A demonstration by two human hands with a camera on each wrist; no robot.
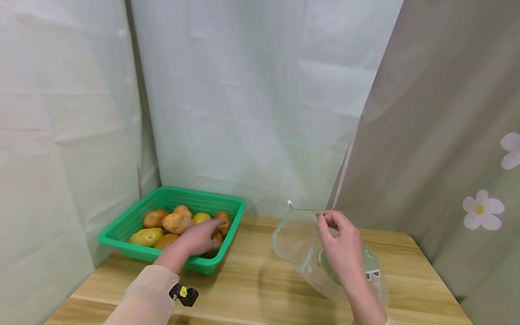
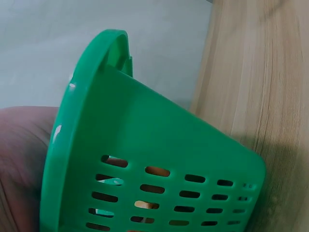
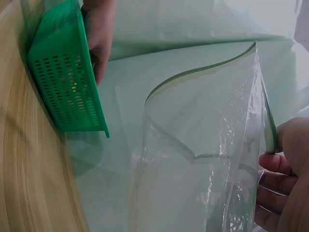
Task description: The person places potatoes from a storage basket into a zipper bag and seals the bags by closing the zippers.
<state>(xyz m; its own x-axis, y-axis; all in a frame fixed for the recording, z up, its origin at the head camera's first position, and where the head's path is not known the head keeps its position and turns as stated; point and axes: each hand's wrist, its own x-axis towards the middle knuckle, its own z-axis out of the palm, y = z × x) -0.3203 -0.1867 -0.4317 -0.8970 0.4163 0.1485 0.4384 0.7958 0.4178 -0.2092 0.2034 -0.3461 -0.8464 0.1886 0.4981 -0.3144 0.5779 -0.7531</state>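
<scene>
We reach our left hand [image 1: 201, 239] into the green basket [image 1: 122, 230], fingers closing over a potato [image 1: 222, 221]; our right hand [image 1: 341, 246] pinches the clear bag [image 1: 292, 239] open, ready for loading.

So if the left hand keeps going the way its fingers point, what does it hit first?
Likely the brown potato at the fingertips of the left hand; beyond it, the far right wall of the green basket. Depth is unclear.
</scene>
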